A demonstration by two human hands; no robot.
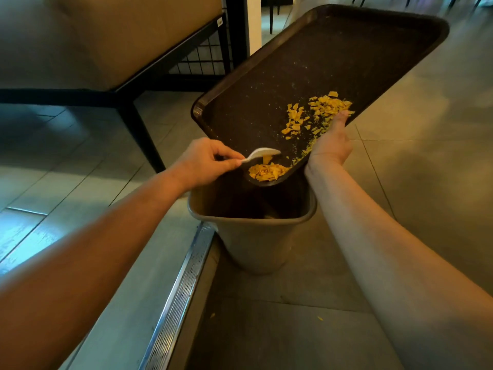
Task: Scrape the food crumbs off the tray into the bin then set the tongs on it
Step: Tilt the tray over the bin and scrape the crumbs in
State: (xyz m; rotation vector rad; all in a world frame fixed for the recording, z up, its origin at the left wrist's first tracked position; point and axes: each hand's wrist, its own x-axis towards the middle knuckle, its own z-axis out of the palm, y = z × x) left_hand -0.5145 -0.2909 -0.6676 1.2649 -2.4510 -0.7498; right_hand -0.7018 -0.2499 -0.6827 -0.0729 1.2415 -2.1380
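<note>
Head view: hands tilt tray (333, 57); crumbs (266, 172) above bin (253, 236).

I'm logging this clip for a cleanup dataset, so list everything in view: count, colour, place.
tray: one, dark brown, tilted, its low corner over the bin
food crumbs: many, yellow-orange, one pile at the tray's low corner, more scattered near its right edge
white utensil: one, at the low corner, above the pile
bin: one, tan, on the floor
bench: one, tan cushion, black frame, upper left
floor drain strip: one, metal, lower centre
left hand: pinches the utensil
right hand: grips the tray's right edge
</note>
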